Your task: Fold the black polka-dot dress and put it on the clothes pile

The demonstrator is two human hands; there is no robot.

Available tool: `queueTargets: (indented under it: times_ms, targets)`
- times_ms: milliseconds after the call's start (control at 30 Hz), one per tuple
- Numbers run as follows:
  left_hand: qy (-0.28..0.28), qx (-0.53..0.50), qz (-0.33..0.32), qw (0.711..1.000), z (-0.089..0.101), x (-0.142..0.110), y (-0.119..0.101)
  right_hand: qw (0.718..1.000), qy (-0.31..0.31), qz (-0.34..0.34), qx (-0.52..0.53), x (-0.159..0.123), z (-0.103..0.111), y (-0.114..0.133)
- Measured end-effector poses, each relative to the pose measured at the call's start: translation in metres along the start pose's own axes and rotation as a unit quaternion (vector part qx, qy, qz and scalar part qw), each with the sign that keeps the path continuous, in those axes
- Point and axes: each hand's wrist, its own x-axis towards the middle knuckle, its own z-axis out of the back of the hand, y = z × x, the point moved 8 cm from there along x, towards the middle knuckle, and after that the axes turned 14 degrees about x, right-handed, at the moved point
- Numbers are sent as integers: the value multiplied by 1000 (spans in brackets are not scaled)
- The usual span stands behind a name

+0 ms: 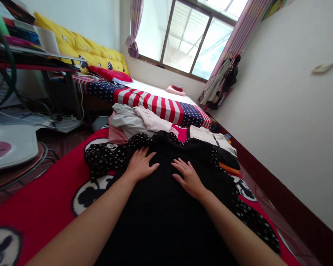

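A black dress (166, 207) with dotted sleeves lies spread over a red blanket (52, 184) printed with black-and-white figures. Its left dotted sleeve (105, 157) is bunched toward the far left, and the other sleeve (255, 216) stretches down along the right side. My left hand (141, 164) rests flat on the upper left of the black cloth, fingers spread. On the upper right of the same cloth lies my right hand (188, 178), palm down with its fingers extended. Neither hand grips anything. The dress's lower end runs out of view toward me.
Beyond the dress lie a heap of grey and pink clothes (138, 120) and a folded stack with a white garment (208, 138) on top. Farther back stands a bed with a stars-and-stripes cover (150, 105). A fan (8, 144) and a cluttered desk (30, 55) are at left.
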Motion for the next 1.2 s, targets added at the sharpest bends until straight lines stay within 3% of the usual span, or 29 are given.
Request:
queueTargets:
  times_ms: [100, 300, 433, 533, 633, 700, 733, 833, 933, 1033, 1200]
  targets:
    - [-4, 2, 0, 1000, -1, 0, 0, 998, 68, -17, -3, 38, -25, 2]
    - [2, -9, 4, 1000, 1, 1, 2, 984, -10, -173, -50, 101, -16, -58]
    - [-4, -20, 8, 1000, 4, 2, 4, 974, -28, -222, -28, 103, -17, -53]
    - [3, -13, 11, 1000, 3, 2, 4, 972, -29, -232, 0, 79, -24, -26]
    - [8, -10, 7, 1000, 2, 2, 3, 992, 2, -130, -3, 37, -31, 7]
    - [16, -13, 5, 1000, 1, 2, 3, 997, 34, -64, -33, 1, -31, 10]
    - [24, -14, 4, 1000, 0, 2, 2, 995, 25, -77, -58, -17, -24, -2]
    - [55, -11, -8, 998, -3, 4, 1, 967, -40, -217, -126, -68, 8, -60]
    - [92, -8, -44, 995, -4, 2, -1, 952, -60, -250, -165, -93, 21, -85]
    - [124, -10, -85, 989, -2, -8, -1, 947, -73, -261, -175, -101, 19, -77]
    - [140, 0, -122, 983, 11, -40, 9, 952, -67, -250, -161, -115, 2, -39]
